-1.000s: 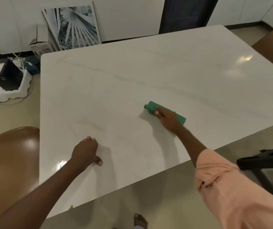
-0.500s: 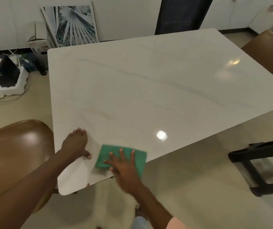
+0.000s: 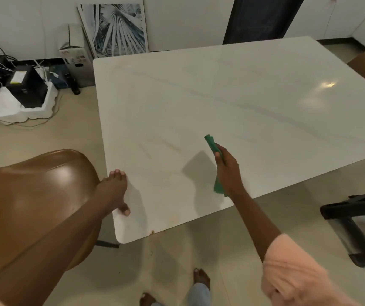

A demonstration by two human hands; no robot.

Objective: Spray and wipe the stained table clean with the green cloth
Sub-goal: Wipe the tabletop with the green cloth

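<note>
- Right hand (image 3: 226,167) grips the green cloth (image 3: 212,146), fingers curled round its middle; one end sticks up past the thumb toward 11 o'clock, the other hangs out below the palm toward 6 o'clock.
- Cloth looks bunched lengthwise and raised on edge, not spread flat. A separate shadow on the table (image 3: 221,96) just at 9 o'clock of the hand suggests it is lifted clear of the surface, though contact at the lower end cannot be ruled out.
- Likely reason for the hold: a bunched grip suits repositioning or refolding between wiping passes.
- Left hand (image 3: 115,191) rests on the table's near-left edge, fingers bent with tips pointing to 12 o'clock, thumb out toward 5 o'clock; it holds nothing. Judged to be bracing the body while the other arm reaches.
- Cloth lies well apart from the left hand, at about 2 o'clock from it, in the near-middle of the tabletop.
- Faint brownish streaks show on the marble at 10 o'clock of the cloth, between the two hands; probably still to be wiped.
- Small brown spot sits on the near table edge, at 5 o'clock of the left hand.
- No spray bottle in view.
</note>
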